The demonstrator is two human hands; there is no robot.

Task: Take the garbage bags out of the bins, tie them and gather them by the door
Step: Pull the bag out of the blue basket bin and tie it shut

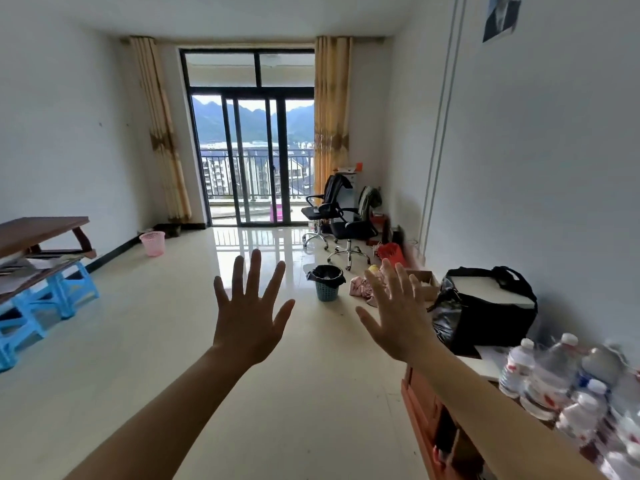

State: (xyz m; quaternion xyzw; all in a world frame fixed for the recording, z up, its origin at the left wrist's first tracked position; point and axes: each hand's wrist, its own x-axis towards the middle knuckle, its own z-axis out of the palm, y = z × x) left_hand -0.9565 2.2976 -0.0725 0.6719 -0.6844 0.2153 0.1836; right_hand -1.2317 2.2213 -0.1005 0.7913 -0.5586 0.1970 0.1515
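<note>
1. The teal bin (326, 289) stands on the floor near the office chairs (341, 223), lined with a black garbage bag (325, 274); a pink bin (152, 243) sits by the left wall, its liner not discernible.
2. The bag looks thin, soft and probably light; its folded-over rim is the sensible place to gather and lift.
3. The left hand (246, 315) and right hand (398, 318) are raised with arms outstretched, fingers spread, grasping nothing and well apart from both bins.
</note>
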